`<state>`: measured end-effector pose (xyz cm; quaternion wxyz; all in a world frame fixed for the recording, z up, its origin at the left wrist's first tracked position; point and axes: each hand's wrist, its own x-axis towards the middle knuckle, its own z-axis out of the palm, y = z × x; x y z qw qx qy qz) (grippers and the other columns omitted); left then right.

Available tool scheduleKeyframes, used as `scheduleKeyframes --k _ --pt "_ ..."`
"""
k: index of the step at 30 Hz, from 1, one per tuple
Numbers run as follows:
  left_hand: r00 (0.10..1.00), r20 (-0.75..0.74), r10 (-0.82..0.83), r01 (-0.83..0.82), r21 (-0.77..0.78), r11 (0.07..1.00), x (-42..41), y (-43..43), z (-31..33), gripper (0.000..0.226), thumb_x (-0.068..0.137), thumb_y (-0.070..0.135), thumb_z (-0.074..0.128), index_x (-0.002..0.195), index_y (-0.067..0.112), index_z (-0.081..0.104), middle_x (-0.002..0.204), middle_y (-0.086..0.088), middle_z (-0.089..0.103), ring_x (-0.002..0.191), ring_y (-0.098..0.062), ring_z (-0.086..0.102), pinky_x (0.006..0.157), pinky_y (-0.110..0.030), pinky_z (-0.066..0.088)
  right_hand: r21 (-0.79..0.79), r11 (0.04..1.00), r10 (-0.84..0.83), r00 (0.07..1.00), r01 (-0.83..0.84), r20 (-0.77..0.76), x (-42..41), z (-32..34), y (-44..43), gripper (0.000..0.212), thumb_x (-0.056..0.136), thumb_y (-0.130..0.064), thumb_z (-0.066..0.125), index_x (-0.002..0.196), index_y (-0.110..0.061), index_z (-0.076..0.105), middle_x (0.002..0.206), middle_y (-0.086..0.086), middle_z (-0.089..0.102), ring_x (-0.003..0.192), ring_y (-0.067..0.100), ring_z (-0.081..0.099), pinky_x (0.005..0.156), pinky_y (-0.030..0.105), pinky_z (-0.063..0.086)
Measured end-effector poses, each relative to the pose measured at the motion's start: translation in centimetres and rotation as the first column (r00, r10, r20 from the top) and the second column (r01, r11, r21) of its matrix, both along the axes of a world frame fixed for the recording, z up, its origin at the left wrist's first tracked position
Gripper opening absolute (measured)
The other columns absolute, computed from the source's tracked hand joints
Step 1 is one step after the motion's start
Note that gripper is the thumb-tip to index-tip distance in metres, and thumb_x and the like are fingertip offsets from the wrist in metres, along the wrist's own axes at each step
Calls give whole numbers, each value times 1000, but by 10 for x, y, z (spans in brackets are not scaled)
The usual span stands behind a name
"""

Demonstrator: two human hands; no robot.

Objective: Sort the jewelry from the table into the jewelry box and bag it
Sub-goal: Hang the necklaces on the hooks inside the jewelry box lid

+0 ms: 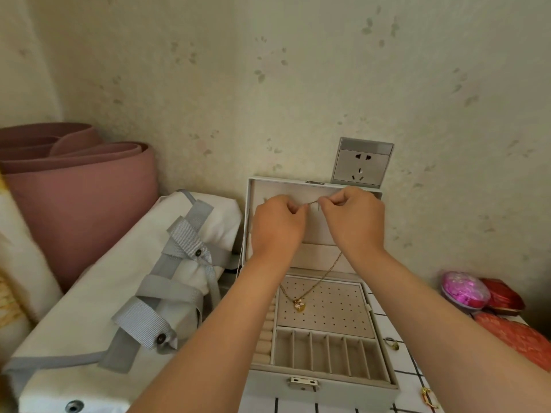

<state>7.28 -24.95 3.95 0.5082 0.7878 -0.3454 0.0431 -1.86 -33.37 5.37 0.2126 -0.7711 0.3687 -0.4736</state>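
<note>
- While the necklace is being placed, a rolled pink mat [80,186] and the white bag [143,263] with grey straps lie at the left. The bag sits just beside the box and is not yet in use.
- Left hand [278,222]: raised before the open lid, its fingers [299,208] curled and pinching one end of the chain.
- Necklace [312,203]: a short span runs between the two hands. The rest loops down in front of the lid, with the pendant [299,304] low over the perforated panel. Whether the pendant touches the panel cannot be told.
- Jewelry box [322,380]: stands open on the tabletop [387,323], its divided slots showing nothing inside.
- Right hand [354,217]: its fingers [326,202] pinch the other end of the chain, close to the left hand.
- Probable step: fastening the chain or hanging it at the lid. To do it well, keep the span taut, let the pendant hang free so the chain does not knot, and release only once it is caught.
- A ring [392,343] and a gold piece [428,396] wait on the tabletop to the right of the box. Beyond them lies a pink round case [465,290].
</note>
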Motion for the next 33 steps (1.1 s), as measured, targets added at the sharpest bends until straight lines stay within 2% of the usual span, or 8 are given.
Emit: scheduleKeyframes --k 7,10,14,17,20,23,29,33 --pt "998 -23 -53 55 58 997 0 5 -8 27 92 35 61 70 20 61 64 7 59 63 -7 54 51 -24 35 47 991 124 992 -125 21 -16 -11 6 8 87 -22 73 89 -19 66 77 -11 64 75 3 61 67 14 46" --pt "966 -175 -191 194 4 981 -1 8 -7 22 92 30 62 71 23 63 67 8 61 70 -14 63 67 -33 55 197 960 199 980 -199 20 -23 -21 13 13 92 -17 65 103 -23 60 85 -2 67 76 11 62 67 17 48" --pt "917 -263 -302 315 9 949 -4 16 1 18 90 22 61 72 25 66 71 6 66 78 -21 67 83 -48 58 584 750 405 914 -312 -32 -28 -25 21 14 96 -12 51 105 -11 63 85 12 73 49 18 53 46 28 43" --pt "915 -242 -323 345 53 937 -4 22 9 20 89 18 59 72 20 69 75 5 68 82 -20 67 85 -46 57 695 611 556 831 -380 -34 -33 -24 32 20 96 -22 56 110 -11 65 99 7 73 65 20 60 45 29 41" --pt "916 -219 -337 366 110 924 -8 26 12 19 89 17 59 75 16 71 77 6 69 82 -12 65 88 -39 55 725 562 606 795 -398 -33 -32 -26 38 26 93 -31 62 115 -19 66 111 -1 71 97 17 65 61 29 49" --pt "908 -209 -364 401 170 900 -11 31 8 11 92 23 59 91 25 69 95 7 68 95 -11 63 92 -34 51 708 567 643 763 -422 -61 -31 -26 41 25 91 -33 62 115 -30 67 111 -8 73 108 13 65 88 34 52" --pt "898 -119 -423 440 257 861 -9 41 5 21 96 22 53 108 25 69 111 8 67 103 -9 59 90 -25 46 684 570 654 755 -455 -44 -35 -20 49 18 98 -25 56 113 -24 66 97 -2 76 94 16 71 77 27 49" --pt "924 -199 -326 359 161 919 -6 47 1 21 98 12 46 111 22 58 110 5 62 94 -12 58 83 -26 46 694 604 696 684 -393 -218 -43 -9 44 20 100 -30 53 93 -16 65 89 3 73 80 14 69 73 29 47"
